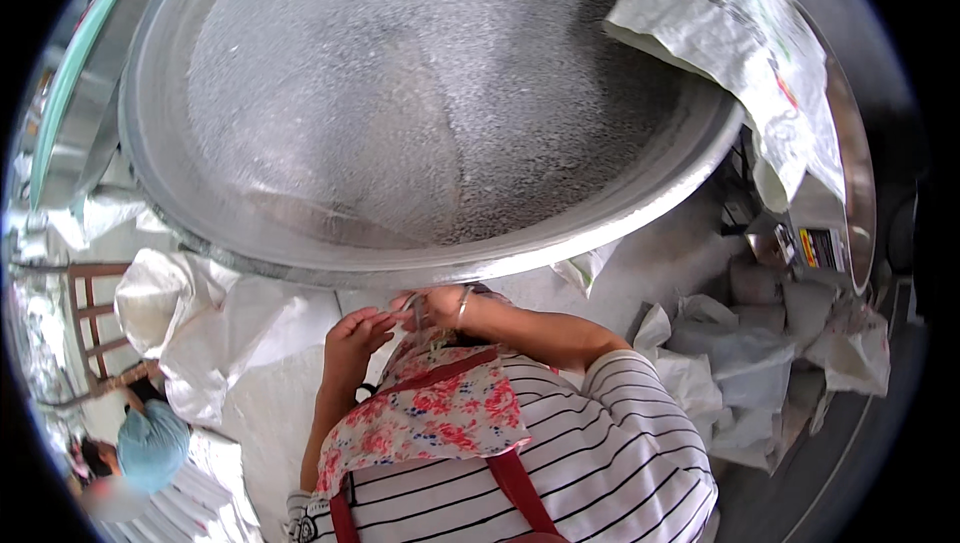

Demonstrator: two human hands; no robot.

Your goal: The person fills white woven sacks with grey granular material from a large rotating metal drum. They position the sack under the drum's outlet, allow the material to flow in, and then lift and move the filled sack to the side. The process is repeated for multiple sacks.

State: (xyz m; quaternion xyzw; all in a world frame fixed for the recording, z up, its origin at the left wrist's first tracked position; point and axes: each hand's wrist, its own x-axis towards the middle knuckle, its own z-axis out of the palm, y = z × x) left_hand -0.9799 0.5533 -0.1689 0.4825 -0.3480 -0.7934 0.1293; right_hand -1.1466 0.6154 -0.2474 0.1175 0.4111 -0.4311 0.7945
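Note:
Just below the near rim of a large round metal pan (pixel 440 271), my two hands meet in front of my body. My left hand (pixel 358 338) is closed, its fingertips bent together toward the right hand. My right hand (pixel 437 307), with a bracelet at the wrist, is closed too. A thin greyish strip (pixel 418 315) shows by its fingers, too small to name. Pale grey-white granular material (pixel 400 73) covers the pan's inside. Below my hands hangs the floral apron (pixel 440 398).
A white woven sack (pixel 750 53) drapes over the pan's right rim. Crumpled sacks (pixel 740 363) lie at the right; another white sack (pixel 170 303) stands at the left by a brown chair (pixel 90 318). A person in a teal shirt (pixel 152 443) is at the lower left.

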